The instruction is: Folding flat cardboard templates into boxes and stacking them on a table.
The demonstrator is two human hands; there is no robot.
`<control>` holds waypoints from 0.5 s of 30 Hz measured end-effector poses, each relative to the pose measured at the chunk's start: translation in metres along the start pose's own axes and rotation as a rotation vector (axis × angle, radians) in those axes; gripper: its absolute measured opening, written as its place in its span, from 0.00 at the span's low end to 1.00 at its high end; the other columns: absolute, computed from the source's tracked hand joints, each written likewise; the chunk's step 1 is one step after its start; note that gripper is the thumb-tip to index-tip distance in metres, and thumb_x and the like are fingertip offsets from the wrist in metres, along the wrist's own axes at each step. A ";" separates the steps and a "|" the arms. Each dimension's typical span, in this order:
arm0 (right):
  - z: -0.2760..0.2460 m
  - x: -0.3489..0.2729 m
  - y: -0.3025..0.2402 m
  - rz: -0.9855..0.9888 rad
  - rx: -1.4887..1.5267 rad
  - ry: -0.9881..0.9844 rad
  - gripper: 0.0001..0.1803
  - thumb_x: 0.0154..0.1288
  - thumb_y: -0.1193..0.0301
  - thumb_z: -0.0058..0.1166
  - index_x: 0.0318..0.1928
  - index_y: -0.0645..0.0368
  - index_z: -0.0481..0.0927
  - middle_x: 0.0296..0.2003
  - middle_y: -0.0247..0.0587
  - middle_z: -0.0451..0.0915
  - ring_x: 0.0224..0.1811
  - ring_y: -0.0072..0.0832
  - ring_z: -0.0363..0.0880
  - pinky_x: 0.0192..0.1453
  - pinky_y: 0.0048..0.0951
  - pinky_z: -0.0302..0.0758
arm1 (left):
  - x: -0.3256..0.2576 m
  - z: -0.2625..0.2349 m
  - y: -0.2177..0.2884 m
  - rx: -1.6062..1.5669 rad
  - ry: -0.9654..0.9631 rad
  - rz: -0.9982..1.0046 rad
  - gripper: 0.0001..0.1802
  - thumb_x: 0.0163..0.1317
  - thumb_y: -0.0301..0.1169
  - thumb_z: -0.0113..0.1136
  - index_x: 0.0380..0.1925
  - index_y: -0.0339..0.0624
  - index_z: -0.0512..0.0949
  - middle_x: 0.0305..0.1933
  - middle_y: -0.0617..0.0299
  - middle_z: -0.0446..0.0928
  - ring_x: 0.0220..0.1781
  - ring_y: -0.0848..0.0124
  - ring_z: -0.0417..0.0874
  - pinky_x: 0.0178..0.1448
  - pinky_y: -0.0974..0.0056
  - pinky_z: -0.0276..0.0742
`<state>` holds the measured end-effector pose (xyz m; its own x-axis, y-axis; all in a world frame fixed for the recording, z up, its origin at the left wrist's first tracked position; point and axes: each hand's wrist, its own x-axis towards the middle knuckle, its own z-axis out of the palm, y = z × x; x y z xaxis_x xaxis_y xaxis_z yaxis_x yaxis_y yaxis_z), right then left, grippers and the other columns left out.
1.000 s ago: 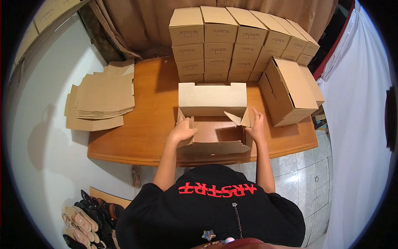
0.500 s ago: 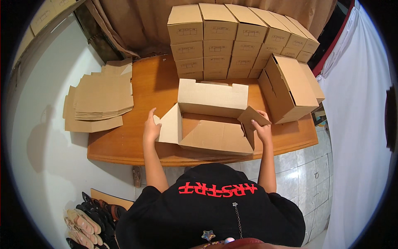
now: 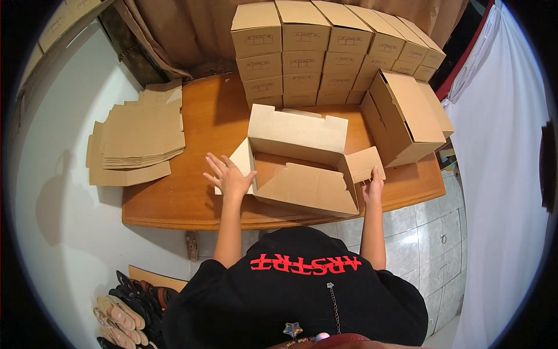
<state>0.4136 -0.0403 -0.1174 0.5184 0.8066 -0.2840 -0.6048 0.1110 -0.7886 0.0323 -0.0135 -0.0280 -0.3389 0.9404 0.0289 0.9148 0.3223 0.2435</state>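
Observation:
A partly folded cardboard box lies on the wooden table in front of me, its middle open so the tabletop shows through. Its long back flap stands up with the pale inner side showing. My left hand, fingers spread, is over the pale left side flap and hides part of it. My right hand pinches the lower edge of the right side flap, which is folded outward.
Several finished boxes are stacked along the back of the table. Larger boxes stand at the right. A pile of flat cardboard sheets lies at the left, overhanging the edge. Shoes sit on the floor below left.
The right flap has swung outward in my right hand, which has shifted slightly right. My left hand has moved rightward over the left flap and spread its fingers.

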 end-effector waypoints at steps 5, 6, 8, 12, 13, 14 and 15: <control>-0.016 0.018 0.009 0.015 0.164 -0.078 0.19 0.65 0.62 0.47 0.52 0.57 0.69 0.51 0.39 0.71 0.53 0.33 0.69 0.57 0.37 0.65 | -0.005 0.003 0.017 0.022 -0.057 0.174 0.62 0.38 0.60 0.64 0.63 0.26 0.49 0.70 0.41 0.27 0.71 0.50 0.21 0.64 0.34 0.22; -0.014 0.018 0.010 0.017 0.163 -0.079 0.19 0.65 0.62 0.47 0.52 0.57 0.69 0.51 0.39 0.71 0.53 0.33 0.69 0.57 0.37 0.65 | -0.007 0.005 0.020 0.008 -0.127 0.178 0.61 0.39 0.60 0.63 0.63 0.26 0.48 0.70 0.41 0.28 0.72 0.50 0.22 0.64 0.33 0.23; -0.007 0.014 0.007 0.035 0.316 -0.078 0.23 0.67 0.54 0.39 0.54 0.57 0.68 0.53 0.40 0.70 0.55 0.35 0.67 0.59 0.41 0.64 | -0.006 0.014 0.019 -0.015 -0.220 0.177 0.63 0.40 0.63 0.60 0.63 0.26 0.46 0.70 0.39 0.29 0.71 0.49 0.22 0.63 0.32 0.21; 0.007 0.008 -0.010 0.141 0.475 -0.116 0.30 0.67 0.46 0.30 0.55 0.57 0.66 0.54 0.41 0.68 0.56 0.36 0.65 0.60 0.42 0.62 | 0.005 0.022 0.008 -0.097 -0.344 0.129 0.69 0.33 0.66 0.63 0.65 0.29 0.42 0.69 0.38 0.27 0.71 0.48 0.20 0.62 0.32 0.20; 0.013 0.005 -0.014 0.141 0.461 -0.082 0.32 0.66 0.44 0.28 0.53 0.58 0.68 0.51 0.41 0.71 0.54 0.36 0.67 0.60 0.41 0.63 | 0.009 0.023 0.003 -0.160 -0.434 0.137 0.74 0.27 0.67 0.65 0.65 0.30 0.39 0.69 0.38 0.25 0.71 0.48 0.19 0.62 0.32 0.21; 0.015 0.003 -0.016 0.141 0.447 -0.048 0.34 0.65 0.42 0.26 0.52 0.58 0.69 0.49 0.41 0.73 0.53 0.36 0.69 0.59 0.40 0.64 | 0.012 0.023 -0.001 -0.223 -0.524 0.145 0.79 0.20 0.67 0.67 0.65 0.31 0.36 0.69 0.38 0.24 0.71 0.48 0.19 0.62 0.31 0.21; 0.005 0.012 -0.014 0.143 0.445 -0.048 0.34 0.65 0.42 0.26 0.52 0.58 0.69 0.49 0.41 0.73 0.53 0.36 0.69 0.59 0.40 0.64 | 0.014 0.022 -0.005 -0.223 -0.525 0.142 0.79 0.20 0.67 0.67 0.65 0.31 0.36 0.69 0.38 0.24 0.71 0.48 0.19 0.62 0.31 0.21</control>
<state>0.4255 -0.0298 -0.1070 0.3890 0.8566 -0.3390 -0.8740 0.2270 -0.4296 0.0278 0.0006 -0.0505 -0.0099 0.9190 -0.3941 0.8560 0.2115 0.4718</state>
